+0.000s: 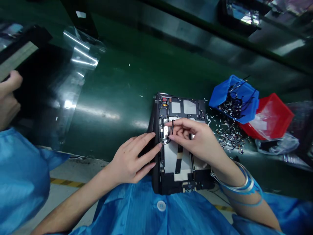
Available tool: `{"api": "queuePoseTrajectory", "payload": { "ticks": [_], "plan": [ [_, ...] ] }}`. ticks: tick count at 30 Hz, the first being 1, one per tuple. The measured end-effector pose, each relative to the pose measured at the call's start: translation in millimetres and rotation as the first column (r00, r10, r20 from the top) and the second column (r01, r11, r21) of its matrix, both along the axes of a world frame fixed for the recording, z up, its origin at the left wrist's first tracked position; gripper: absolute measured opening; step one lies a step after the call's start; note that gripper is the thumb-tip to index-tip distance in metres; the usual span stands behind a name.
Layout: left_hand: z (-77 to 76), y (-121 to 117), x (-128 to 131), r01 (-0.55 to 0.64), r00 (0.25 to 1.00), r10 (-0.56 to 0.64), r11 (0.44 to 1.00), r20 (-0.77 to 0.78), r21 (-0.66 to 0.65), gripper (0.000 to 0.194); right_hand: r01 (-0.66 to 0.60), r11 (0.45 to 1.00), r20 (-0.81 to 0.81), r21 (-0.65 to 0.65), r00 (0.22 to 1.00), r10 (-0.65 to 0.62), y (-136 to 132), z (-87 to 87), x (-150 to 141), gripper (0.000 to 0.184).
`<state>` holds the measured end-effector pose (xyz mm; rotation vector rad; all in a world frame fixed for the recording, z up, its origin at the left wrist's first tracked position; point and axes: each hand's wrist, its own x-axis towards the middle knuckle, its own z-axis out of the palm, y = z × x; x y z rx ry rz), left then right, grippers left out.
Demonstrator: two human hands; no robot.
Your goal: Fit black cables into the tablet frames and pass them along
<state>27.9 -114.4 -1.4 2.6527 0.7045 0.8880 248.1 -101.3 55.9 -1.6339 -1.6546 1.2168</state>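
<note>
An opened tablet-like device [184, 156] lies near the table's front edge, its insides facing up, with silver battery surfaces, black tape and circuit parts. My right hand [195, 137] is over its middle, thumb and fingers closed on a thin black cable [172, 126]. The cable curves down toward the device's left side. My left hand [137, 158] rests along that left edge with fingers stretched out. One of its fingertips touches the inside near the cable's lower end. Whether that cable end is plugged in cannot be made out.
At right stand a blue bin [220, 94] of black cables and a red bin [276, 111]. Small cables and white scraps [232, 138] are scattered beside them. Clear plastic film [75, 65] lies at left, near a co-worker's hand [9, 98]. A shelf edge [207, 26] runs along the back.
</note>
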Motion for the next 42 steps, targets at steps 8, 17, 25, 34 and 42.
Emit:
{"api": "queuePoseTrajectory", "payload": {
  "ticks": [8,17,25,34,42],
  "plan": [
    [0.8,-0.1,3.2,-0.079,0.994,0.09,0.985,-0.067,0.153,0.029,0.032,0.999,0.015,0.036,0.999,-0.033,-2.8,0.0,-1.5,0.02],
    [4.5,-1.0,7.5,-0.061,0.996,0.065,0.995,-0.053,0.075,0.03,0.087,0.994,0.06,0.065,0.994,-0.091,6.1,8.3,4.8,0.007],
    [5.3,3.0,16.9,-0.023,0.997,0.027,0.998,-0.068,0.06,0.048,0.066,0.996,0.116,0.055,0.991,-0.072,15.3,5.7,10.8,0.023],
    [8.9,7.5,17.6,-0.012,0.997,0.016,0.998,-0.073,0.055,0.049,0.004,0.995,0.155,0.097,0.988,-0.019,22.4,4.3,7.2,0.019],
    [7.5,13.2,19.8,0.006,0.995,0.003,0.996,-0.1,0.088,0.047,-0.012,0.992,0.208,0.128,0.978,-0.015,21.6,3.5,6.1,0.014]
  ]
}}
